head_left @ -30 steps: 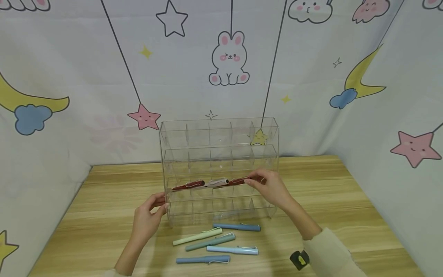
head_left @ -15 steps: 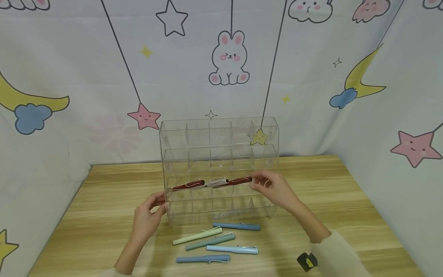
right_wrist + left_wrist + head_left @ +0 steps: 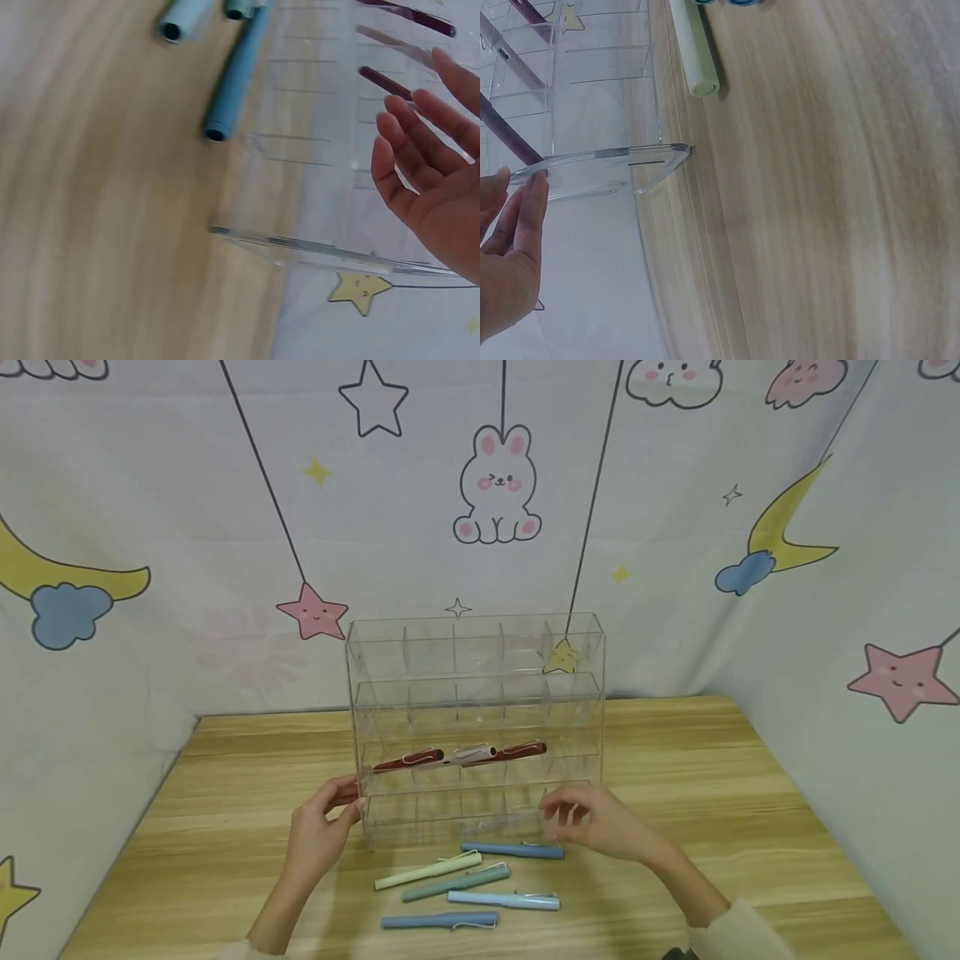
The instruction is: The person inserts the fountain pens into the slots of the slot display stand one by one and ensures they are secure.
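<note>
A clear acrylic pen rack (image 3: 480,792) with stepped tiers stands on the table. My left hand (image 3: 324,827) pinches its left side panel; the left wrist view has the thumb and fingertips at that panel's edge (image 3: 607,155). Two dark red pens (image 3: 408,761) (image 3: 521,752) and a whitish pen (image 3: 468,755) lie slanted in the rack's third tier from the top. Low by the rack's right front, my right hand (image 3: 596,820) is empty, fingers relaxed and apart in the right wrist view. Just below its fingertips lies a blue pen (image 3: 510,851) on the table.
In front of the rack lie a pale green pen (image 3: 427,871), a grey-green pen (image 3: 456,884), a light blue pen (image 3: 502,902) and another blue pen (image 3: 438,922). A patterned white cloth (image 3: 247,527) hangs behind and at both sides of the wooden table (image 3: 675,752).
My right hand has let go of the right dark red pen, which stays in the rack, and has moved down toward the table pens. My left hand has stayed at the rack's side.
</note>
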Available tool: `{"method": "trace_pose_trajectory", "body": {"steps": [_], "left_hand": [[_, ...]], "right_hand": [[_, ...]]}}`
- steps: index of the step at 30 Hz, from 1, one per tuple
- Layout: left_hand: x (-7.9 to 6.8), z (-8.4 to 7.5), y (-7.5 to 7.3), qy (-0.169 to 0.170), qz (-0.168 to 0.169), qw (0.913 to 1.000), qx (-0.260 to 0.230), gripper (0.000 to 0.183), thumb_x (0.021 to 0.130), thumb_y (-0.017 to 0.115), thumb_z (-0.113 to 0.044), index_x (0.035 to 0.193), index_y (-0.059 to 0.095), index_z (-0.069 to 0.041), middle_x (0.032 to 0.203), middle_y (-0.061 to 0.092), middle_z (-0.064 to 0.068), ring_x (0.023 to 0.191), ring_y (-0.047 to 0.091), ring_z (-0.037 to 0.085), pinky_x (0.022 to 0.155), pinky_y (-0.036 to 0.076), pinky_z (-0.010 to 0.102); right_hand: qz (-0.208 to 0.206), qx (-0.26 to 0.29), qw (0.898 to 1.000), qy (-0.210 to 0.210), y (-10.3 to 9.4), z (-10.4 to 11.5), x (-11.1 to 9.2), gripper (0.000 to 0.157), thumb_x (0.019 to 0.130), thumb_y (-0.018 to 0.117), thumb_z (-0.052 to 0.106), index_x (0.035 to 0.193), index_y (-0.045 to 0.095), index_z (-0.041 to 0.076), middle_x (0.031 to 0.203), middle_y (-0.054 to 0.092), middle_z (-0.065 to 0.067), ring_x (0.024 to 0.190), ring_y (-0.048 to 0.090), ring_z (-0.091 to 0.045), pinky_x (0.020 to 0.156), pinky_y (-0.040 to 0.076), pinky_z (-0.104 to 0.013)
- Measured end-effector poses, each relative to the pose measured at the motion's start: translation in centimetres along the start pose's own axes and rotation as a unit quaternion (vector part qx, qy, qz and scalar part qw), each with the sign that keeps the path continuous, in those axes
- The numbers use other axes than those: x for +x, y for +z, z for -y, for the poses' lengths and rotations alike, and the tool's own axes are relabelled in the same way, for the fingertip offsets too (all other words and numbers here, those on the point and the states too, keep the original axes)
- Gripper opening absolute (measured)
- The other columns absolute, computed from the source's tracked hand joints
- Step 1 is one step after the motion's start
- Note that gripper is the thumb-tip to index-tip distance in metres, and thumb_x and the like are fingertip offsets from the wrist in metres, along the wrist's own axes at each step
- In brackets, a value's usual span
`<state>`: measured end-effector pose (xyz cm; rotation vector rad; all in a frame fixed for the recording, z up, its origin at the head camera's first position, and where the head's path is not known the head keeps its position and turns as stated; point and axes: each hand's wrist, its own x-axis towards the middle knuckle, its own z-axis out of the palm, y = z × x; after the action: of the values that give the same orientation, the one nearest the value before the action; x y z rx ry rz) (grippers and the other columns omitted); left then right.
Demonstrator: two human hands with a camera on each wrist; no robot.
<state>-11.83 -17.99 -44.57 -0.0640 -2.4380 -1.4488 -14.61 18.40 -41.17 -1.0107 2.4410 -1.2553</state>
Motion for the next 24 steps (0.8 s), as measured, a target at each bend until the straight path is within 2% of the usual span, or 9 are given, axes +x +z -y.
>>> {"method": "trace_pose_trajectory", "body": {"steps": [5,9,16,24], "left_hand": [[0.0,0.0,0.1,0.004,-0.002,1.0,0.001,0.029,0.083,0.062,0.006,0.111,0.058,0.005,0.097,0.063,0.018,0.09,0.061,0.033,0.067,0.057,0.028],[0.0,0.0,0.1,0.0,-0.005,1.0,0.0,0.029,0.082,0.063,0.006,0.111,0.059,0.005,0.096,0.064,0.018,0.09,0.062,0.032,0.067,0.057,0.028],[0.0,-0.1,0.1,0.001,-0.006,1.0,0.0,0.029,0.082,0.063,0.006,0.111,0.059,0.005,0.096,0.064,0.018,0.09,0.062,0.033,0.067,0.056,0.028],[-0.1,0.1,0.1,0.004,-0.009,0.9999,-0.002,0.029,0.082,0.063,0.007,0.111,0.059,0.005,0.095,0.064,0.017,0.09,0.062,0.032,0.067,0.056,0.028]], "right_hand": [[0.048,0.015,0.999,0.002,2.1,-1.5,-1.4,0.029,0.082,0.069,0.013,0.105,0.062,-0.002,0.092,0.062,-0.007,0.079,0.056,-0.015,0.065,0.052,-0.024],[0.062,0.019,0.998,0.006,3.8,-2.6,-2.4,0.031,0.078,0.072,0.016,0.103,0.063,0.0,0.094,0.062,-0.008,0.079,0.056,-0.016,0.064,0.051,-0.022],[0.046,0.001,0.999,-0.024,6.1,-3.9,-3.4,0.03,0.075,0.075,0.017,0.099,0.064,0.002,0.087,0.059,-0.002,0.072,0.051,-0.008,0.058,0.049,-0.018],[0.034,0.004,0.999,0.01,7.2,-4.5,-3.7,0.028,0.071,0.077,0.013,0.095,0.065,0.006,0.081,0.053,0.006,0.07,0.045,-0.002,0.058,0.046,-0.017]]}}
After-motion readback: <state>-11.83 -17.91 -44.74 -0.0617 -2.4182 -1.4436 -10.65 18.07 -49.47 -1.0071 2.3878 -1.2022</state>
